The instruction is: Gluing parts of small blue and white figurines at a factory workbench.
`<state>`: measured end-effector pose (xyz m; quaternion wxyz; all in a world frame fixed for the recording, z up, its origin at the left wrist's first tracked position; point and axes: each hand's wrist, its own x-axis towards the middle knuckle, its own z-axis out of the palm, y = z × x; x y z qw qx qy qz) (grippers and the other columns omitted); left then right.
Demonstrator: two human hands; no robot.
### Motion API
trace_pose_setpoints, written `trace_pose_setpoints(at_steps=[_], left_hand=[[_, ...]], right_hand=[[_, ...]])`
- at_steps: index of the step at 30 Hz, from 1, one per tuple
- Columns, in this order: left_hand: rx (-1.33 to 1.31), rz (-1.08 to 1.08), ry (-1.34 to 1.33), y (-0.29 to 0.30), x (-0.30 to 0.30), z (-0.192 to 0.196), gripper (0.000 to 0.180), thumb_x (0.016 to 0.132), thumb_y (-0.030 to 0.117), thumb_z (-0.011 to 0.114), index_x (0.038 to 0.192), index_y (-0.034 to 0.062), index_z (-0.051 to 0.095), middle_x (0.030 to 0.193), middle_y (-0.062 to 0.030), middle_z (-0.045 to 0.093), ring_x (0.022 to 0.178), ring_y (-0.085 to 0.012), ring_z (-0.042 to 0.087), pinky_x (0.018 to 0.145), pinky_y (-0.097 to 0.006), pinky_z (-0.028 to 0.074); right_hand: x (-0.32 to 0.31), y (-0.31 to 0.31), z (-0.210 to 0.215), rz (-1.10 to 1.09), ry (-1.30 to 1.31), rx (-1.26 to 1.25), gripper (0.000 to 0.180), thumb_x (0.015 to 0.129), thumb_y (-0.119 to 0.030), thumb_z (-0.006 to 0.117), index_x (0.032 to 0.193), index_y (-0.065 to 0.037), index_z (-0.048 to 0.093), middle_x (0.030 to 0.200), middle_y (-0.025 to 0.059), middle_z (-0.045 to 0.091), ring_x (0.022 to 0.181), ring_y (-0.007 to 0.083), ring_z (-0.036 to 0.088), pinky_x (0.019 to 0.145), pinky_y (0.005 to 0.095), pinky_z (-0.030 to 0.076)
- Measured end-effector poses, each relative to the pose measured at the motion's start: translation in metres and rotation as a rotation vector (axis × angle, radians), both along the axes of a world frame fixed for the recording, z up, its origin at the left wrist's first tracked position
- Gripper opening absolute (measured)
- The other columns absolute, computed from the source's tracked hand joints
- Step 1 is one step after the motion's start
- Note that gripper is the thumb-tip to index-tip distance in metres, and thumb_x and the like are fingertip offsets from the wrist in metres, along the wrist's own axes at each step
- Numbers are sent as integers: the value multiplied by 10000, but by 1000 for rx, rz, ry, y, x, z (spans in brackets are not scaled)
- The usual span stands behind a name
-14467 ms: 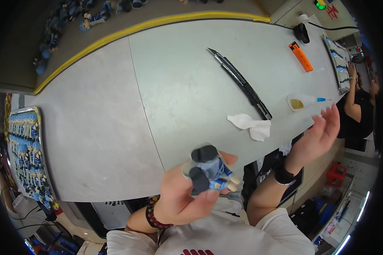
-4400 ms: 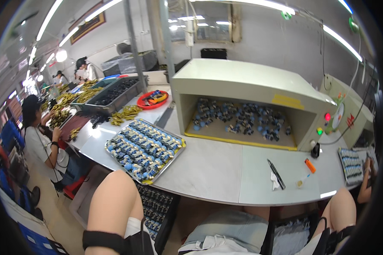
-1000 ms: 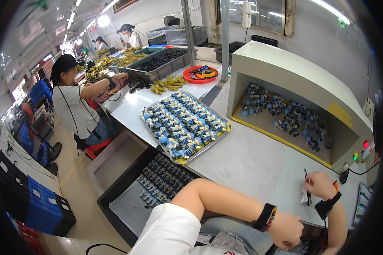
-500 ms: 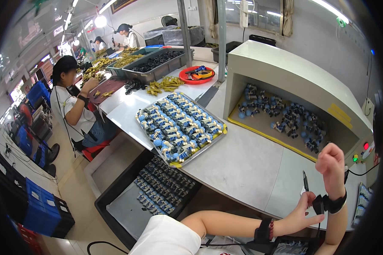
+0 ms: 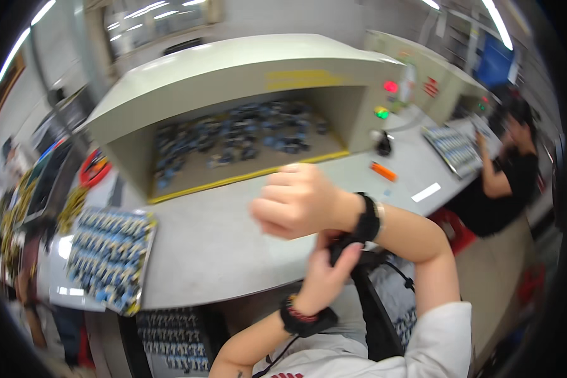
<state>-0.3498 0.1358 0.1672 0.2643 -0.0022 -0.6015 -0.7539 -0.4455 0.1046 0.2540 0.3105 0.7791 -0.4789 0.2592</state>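
My right hand (image 5: 296, 200) is raised over the table edge in a fist, somewhat blurred, and nothing shows in it. Around my right wrist runs a black strap (image 5: 366, 217) with a dark block on its underside. My left hand (image 5: 327, 274) reaches across below it, thumb and fingers closed on that dark block, which they partly hide. A beaded bracelet and another black strap (image 5: 302, 318) circle my left wrist. Behind my fist stands a pale box-shaped machine (image 5: 233, 60), its open mouth holding many small blue-and-dark figures (image 5: 242, 129).
A tray (image 5: 148, 252) of lined-up blue-and-white figures lies on the left of the table (image 5: 201, 258). Another tray of figures (image 5: 173, 340) sits below. Right of the machine lie an orange tool (image 5: 383, 171) and a white strip (image 5: 426, 192). A person in black (image 5: 516, 170) sits at right beside another tray.
My view has swung right, so the machine is now central and the person at right appears. My left hand is still at the right wrist's block; the dark pen-like thing near it no longer shows.
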Motion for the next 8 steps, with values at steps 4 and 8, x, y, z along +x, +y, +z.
trace_pose_setpoints(at_steps=[4, 8], left_hand=[[36, -57, 20, 2, 14, -1, 329, 759, 89, 577, 1030, -23, 428, 919, -75, 522, 824, -126, 489, 733, -239, 387], [-18, -186, 0, 6, 21, -11, 410, 757, 71, 572, 1113, 8, 379, 985, -85, 505, 869, -125, 481, 766, -243, 379]], right_hand=[[24, 14, 0, 301, -1185, 466, 97, 695, -114, 542, 618, -77, 496, 435, -17, 378, 370, 86, 352, 383, 232, 304], [17, 28, -4, 738, -2004, 791, 92, 759, -122, 524, 787, -36, 540, 610, 24, 518, 468, 56, 419, 414, 218, 311]])
